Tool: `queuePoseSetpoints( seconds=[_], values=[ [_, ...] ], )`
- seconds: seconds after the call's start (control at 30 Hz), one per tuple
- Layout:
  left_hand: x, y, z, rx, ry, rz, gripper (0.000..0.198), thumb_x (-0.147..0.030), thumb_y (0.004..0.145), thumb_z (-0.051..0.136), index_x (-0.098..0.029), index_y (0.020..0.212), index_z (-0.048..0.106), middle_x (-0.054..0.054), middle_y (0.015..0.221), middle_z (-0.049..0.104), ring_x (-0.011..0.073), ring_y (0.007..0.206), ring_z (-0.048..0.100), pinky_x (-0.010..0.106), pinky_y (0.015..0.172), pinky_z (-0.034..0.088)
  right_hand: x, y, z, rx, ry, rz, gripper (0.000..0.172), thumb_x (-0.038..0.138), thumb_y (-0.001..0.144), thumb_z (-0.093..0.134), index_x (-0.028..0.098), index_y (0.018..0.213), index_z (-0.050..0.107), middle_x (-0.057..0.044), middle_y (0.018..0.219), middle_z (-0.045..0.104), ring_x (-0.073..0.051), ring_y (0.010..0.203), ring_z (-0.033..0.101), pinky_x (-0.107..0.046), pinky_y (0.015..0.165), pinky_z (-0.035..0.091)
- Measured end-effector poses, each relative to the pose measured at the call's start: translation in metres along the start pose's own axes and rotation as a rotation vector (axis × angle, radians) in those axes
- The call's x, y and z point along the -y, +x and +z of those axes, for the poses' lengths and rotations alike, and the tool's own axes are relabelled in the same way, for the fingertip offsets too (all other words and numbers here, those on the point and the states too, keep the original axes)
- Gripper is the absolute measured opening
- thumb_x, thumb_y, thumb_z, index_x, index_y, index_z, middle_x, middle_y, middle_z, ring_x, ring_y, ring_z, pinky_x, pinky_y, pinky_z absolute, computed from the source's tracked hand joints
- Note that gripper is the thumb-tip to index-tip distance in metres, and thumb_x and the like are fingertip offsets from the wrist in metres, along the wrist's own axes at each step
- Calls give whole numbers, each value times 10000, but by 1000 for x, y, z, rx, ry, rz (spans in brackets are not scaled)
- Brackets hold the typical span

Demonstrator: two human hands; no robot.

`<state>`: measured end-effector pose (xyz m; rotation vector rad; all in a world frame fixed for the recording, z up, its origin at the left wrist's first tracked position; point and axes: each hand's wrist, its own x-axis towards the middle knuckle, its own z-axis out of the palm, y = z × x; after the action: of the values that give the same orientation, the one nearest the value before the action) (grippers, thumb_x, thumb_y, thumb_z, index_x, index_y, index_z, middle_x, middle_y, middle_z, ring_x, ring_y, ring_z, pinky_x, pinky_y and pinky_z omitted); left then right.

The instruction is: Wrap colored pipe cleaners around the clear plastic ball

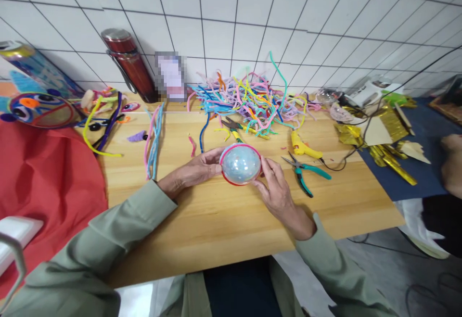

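Observation:
Between my two hands is a clear plastic ball [241, 164] with a red pipe cleaner around its rim. My left hand [202, 167] grips its left edge, fingers behind and thumb in front. On the opposite edge, my right hand [275, 187] holds it with thumb and fingers. Just behind the ball lie pliers with yellow handles [234, 128], partly hidden by it. To the right of my right hand are teal-handled pliers [306, 170], jaws toward the ball, and a yellow glue gun [303, 146].
A tangled heap of pipe cleaners [245, 98] lies along the tiled wall. Blue and pink pipe cleaners [155, 139] are at left, near a red flask [130, 67] and red cloth [46, 172]. Gold foil [390, 124] lies at right, where another person's hand [453, 163] shows.

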<state>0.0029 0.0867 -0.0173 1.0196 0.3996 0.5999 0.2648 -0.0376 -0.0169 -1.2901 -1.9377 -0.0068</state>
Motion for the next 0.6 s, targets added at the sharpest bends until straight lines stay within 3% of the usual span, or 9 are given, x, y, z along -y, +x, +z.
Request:
queuePoseSetpoints(
  seconds=[0.6],
  values=[
    [2,1,-1,24,-5,-1,740,-349,788,995,-279,1471,721,128,1537,708,329,1401,685,404,1145,542,-3,1,-1,33,-7,-13,748,349,1123,551,265,1787,217,-206,1456,630,-351,1347,664,-526,1055,658]
  ],
)
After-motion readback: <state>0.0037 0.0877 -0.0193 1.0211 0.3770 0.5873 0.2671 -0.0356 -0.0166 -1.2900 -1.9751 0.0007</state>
